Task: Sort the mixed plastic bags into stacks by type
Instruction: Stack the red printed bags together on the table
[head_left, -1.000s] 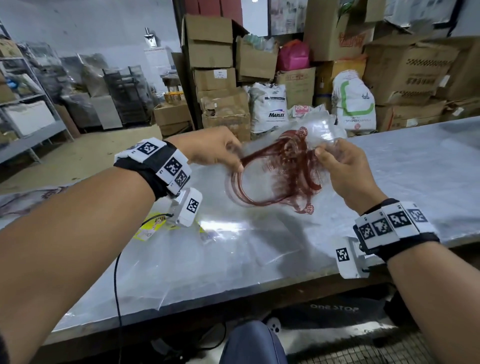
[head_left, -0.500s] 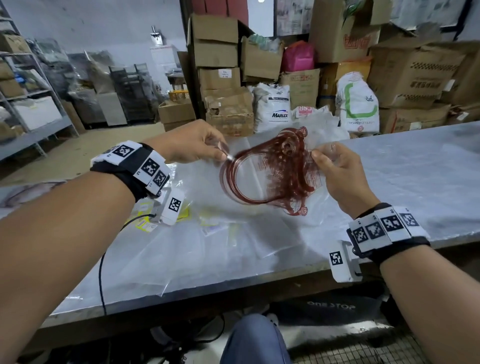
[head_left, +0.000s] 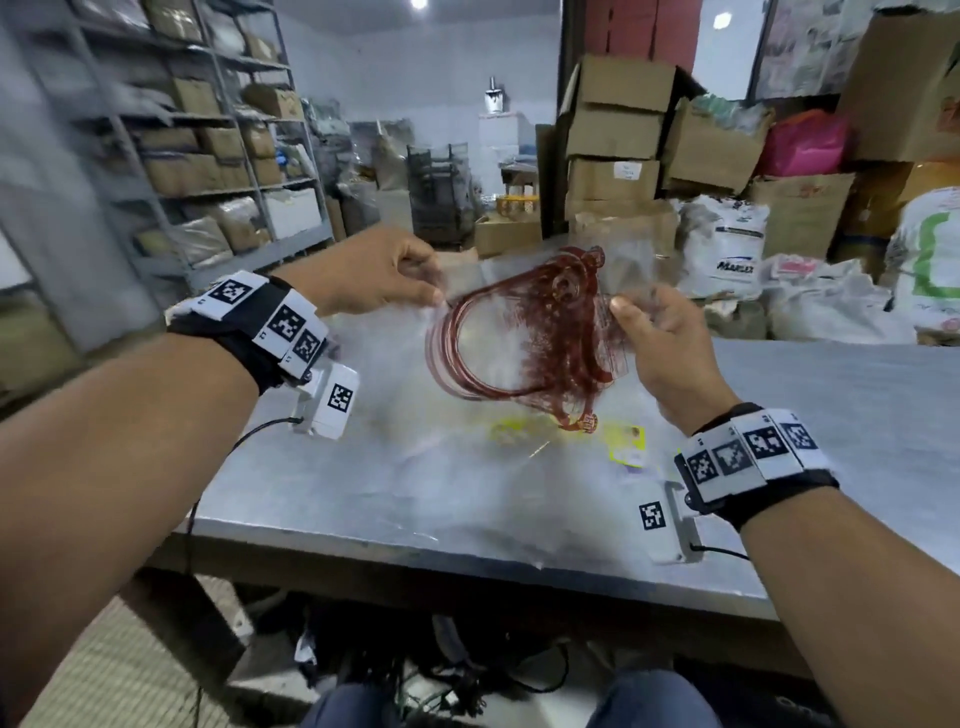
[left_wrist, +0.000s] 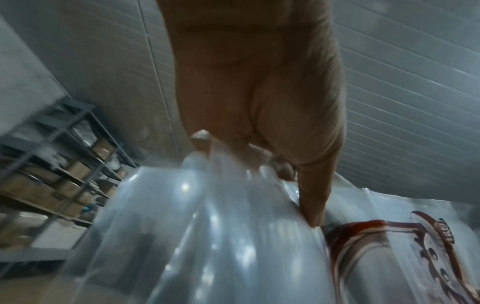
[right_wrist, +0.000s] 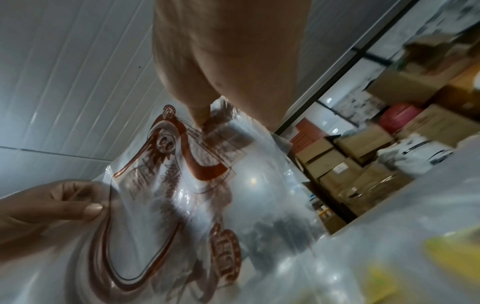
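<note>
A stack of clear plastic bags with a dark red print (head_left: 524, 338) hangs in the air above the metal table (head_left: 395, 499). My left hand (head_left: 374, 280) pinches its left edge between thumb and fingers. My right hand (head_left: 660, 338) pinches the right edge. In the right wrist view the red-printed bags (right_wrist: 168, 185) spread below my right hand (right_wrist: 202, 115), and the left hand's thumb (right_wrist: 88, 209) presses the opposite edge. The left wrist view has my left hand (left_wrist: 259, 152) gripping the clear plastic (left_wrist: 221, 236). More clear bags with yellow print (head_left: 623, 441) lie flat on the table under the held stack.
Cardboard boxes (head_left: 618, 156) and white sacks (head_left: 727, 249) are piled beyond the table's far edge. Grey metal shelving (head_left: 182, 156) with boxes stands at the left. The table's front edge (head_left: 467, 571) runs just before my knees, with cables on the floor below.
Both hands have carried the red-printed bags up and to the left over the table. The view has swung left, so the shelving now shows.
</note>
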